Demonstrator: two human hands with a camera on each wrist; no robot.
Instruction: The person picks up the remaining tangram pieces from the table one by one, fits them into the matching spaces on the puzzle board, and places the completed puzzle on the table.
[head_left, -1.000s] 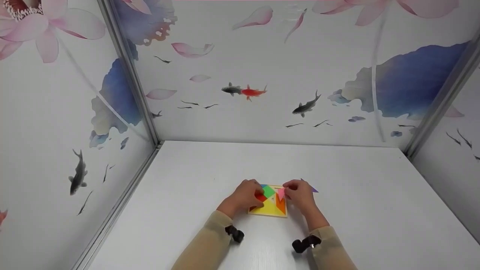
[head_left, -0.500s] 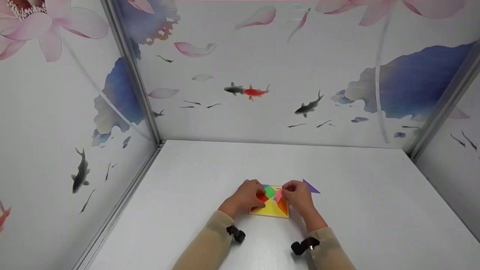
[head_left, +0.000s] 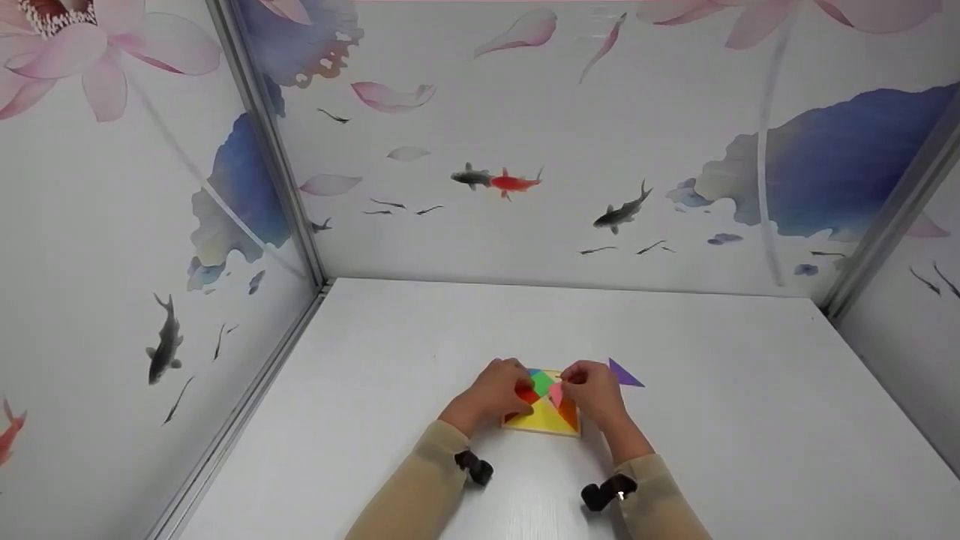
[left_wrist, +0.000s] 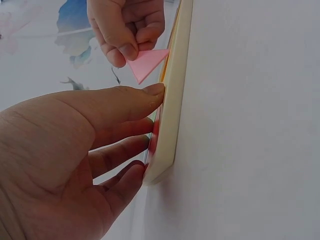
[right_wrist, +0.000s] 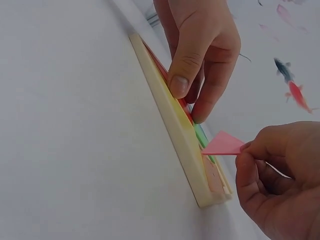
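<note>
A wooden tangram tray (head_left: 541, 433) lies on the table with colored pieces in it: a yellow triangle (head_left: 541, 421), a green square (head_left: 543, 383), an orange piece (head_left: 571, 414), a red piece (right_wrist: 184, 105) and a bit of blue. My left hand (head_left: 491, 394) rests over the tray's left side, thumb and fingertips pressing down on it. Between thumb and forefinger, my right hand (head_left: 595, 390) pinches a pink triangle (right_wrist: 223, 144). That triangle (left_wrist: 146, 64) is tilted above the tray's right part, one corner close to the surface. In the right wrist view, bare wood (right_wrist: 214, 175) shows below it.
A purple triangle (head_left: 625, 374) lies on the white table (head_left: 420, 322), just right of the tray and behind my right hand. Walls printed with fish and lotus (head_left: 517, 225) enclose the table at the back and both sides.
The pink triangle has shifted left and turned in my right hand, moving nearer the green square. More of the purple triangle shows now. My left hand keeps its place on the tray.
</note>
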